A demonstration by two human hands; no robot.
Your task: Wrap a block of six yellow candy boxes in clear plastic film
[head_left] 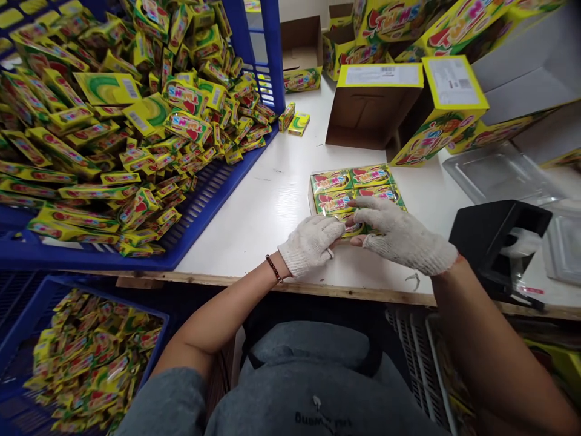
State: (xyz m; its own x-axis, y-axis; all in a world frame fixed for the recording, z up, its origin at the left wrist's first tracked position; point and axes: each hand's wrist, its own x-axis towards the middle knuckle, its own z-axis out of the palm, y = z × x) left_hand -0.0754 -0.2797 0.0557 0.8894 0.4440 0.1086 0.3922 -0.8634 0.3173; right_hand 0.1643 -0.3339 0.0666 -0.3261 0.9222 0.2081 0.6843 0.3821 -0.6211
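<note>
A clear plastic tray [311,192] of small yellow-green candy boxes [333,180] lies on the white table in front of me. My left hand [311,243], in a white knit glove, is closed at the tray's near left corner, fingers together and curled; its grip is partly hidden. Over the near right part of the boxes reaches my right hand [402,233], gloved the same way. Its fingers are apart, with the bare fingertips at the boxes. Both hands cover some of the near row.
A blue crate [222,194] heaped with candy boxes stands left; another crate [152,345] is below. Two loose boxes [298,123] lie beside the upper crate. Open cartons [376,115] stand behind. At right are a black tape dispenser [481,242] and clear plastic trays [499,172].
</note>
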